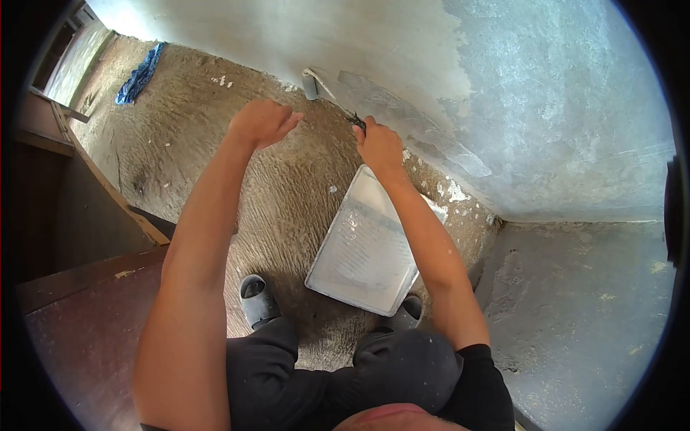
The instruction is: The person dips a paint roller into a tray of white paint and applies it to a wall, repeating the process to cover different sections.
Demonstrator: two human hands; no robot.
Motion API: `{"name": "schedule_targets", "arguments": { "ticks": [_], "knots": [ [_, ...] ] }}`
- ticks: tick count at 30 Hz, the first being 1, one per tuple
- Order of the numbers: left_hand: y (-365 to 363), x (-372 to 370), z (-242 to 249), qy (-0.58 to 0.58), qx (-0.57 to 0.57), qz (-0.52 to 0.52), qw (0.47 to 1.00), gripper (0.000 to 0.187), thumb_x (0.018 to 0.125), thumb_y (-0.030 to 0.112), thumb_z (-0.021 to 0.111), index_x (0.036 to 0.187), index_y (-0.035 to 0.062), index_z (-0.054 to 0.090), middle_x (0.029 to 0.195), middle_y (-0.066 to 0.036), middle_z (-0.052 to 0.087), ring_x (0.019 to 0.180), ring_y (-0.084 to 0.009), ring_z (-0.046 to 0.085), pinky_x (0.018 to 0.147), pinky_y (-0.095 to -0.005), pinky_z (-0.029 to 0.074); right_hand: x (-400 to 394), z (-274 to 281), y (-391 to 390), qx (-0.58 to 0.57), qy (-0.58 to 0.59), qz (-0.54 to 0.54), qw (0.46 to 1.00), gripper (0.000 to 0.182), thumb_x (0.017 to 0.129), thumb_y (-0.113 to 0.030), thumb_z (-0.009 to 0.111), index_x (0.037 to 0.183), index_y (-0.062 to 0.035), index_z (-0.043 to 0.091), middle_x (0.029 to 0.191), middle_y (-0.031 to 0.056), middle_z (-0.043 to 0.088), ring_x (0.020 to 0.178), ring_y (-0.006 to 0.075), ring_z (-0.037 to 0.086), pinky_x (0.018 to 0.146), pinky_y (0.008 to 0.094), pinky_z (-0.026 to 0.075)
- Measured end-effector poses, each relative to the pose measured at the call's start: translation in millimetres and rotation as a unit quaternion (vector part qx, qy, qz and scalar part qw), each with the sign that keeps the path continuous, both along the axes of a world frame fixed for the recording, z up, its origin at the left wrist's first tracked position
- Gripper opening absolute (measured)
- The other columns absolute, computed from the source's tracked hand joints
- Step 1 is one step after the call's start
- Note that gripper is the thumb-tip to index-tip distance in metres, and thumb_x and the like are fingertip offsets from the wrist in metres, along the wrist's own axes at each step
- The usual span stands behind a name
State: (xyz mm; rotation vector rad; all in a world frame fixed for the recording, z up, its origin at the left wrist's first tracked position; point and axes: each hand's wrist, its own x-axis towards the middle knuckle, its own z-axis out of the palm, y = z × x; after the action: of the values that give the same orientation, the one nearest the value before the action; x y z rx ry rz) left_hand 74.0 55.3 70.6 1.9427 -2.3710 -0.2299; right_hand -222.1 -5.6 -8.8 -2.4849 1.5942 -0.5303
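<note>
My right hand [381, 149] is closed round the dark handle of a paint roller [310, 86]. The roller's pale wire frame reaches to the left, and its head is at the base of the wall. My left hand [264, 123] hovers over the floor to the left of the roller, its fingers curled and nothing visible in them. Below my right hand, a white paint tray [366, 266] lies on the floor, with whitish paint over its ridged slope. My right forearm hides part of the tray's right side.
The wall [388, 43] has pale paint on part of it and bare grey patches low down and at the right. A blue cloth [140, 74] lies on the rough floor [194, 129]. Wooden furniture [93, 287] stands at the left. My sandalled feet flank the tray.
</note>
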Motion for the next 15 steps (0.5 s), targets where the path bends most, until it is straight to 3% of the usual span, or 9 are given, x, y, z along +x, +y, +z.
{"name": "schedule_targets", "arguments": {
  "ticks": [7, 11, 15],
  "knots": [
    [-20.9, -17.9, -12.9, -0.004, -0.001, -0.038, 0.999, 0.061, 0.115, 0.054, 0.042, 0.097, 0.0050, 0.073, 0.088, -0.023, 0.075, 0.091, -0.0466, 0.072, 0.084, -0.0587, 0.057, -154.7, 26.4, 51.3, -0.021, 0.003, -0.063, 0.998, 0.029, 0.103, -0.039, 0.072, 0.110, -0.0108, 0.077, 0.083, 0.0198, 0.077, 0.077, 0.0445, 0.075, 0.069, 0.0548, 0.058],
    [-33.4, -42.6, -16.2, 0.025, -0.014, -0.046, 0.999, 0.062, 0.115, 0.055, 0.043, 0.098, 0.0054, 0.074, 0.089, -0.023, 0.076, 0.092, -0.0468, 0.072, 0.086, -0.0590, 0.057, -239.1, 57.9, 113.4, -0.018, 0.037, -0.153, 0.987, 0.030, 0.103, -0.039, 0.073, 0.112, -0.0107, 0.077, 0.087, 0.0201, 0.079, 0.081, 0.0450, 0.076, 0.072, 0.0545, 0.059],
    [-37.3, -56.8, -17.0, 0.014, 0.015, -0.070, 0.997, 0.063, 0.114, 0.056, 0.043, 0.103, 0.0053, 0.078, 0.090, -0.023, 0.077, 0.092, -0.0470, 0.074, 0.088, -0.0590, 0.058, -264.9, 64.5, 142.8, -0.008, 0.085, -0.211, 0.974, 0.029, 0.104, -0.038, 0.073, 0.112, -0.0109, 0.078, 0.090, 0.0200, 0.080, 0.082, 0.0451, 0.077, 0.073, 0.0548, 0.059]
  ]
}}
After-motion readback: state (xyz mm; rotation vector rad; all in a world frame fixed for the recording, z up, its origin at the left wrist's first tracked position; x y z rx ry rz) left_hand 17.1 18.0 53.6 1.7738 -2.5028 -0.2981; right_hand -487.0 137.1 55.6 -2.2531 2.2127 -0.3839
